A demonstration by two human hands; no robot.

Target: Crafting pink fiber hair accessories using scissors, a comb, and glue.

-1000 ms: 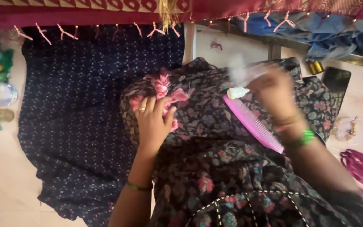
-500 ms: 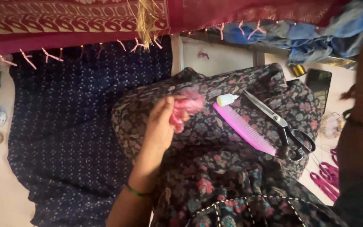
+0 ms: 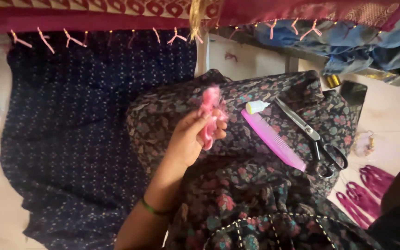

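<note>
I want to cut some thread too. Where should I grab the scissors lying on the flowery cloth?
Take the scissors by the dark finger loops at their lower right end, probably coming from the right. The closed blades point up and left toward the small white bottle, and the pink comb lies close along their left side, so the loops are the free, blunt end.

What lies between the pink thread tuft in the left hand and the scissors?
In the head view: a pink comb and a small white bottle, on floral cloth.
</note>
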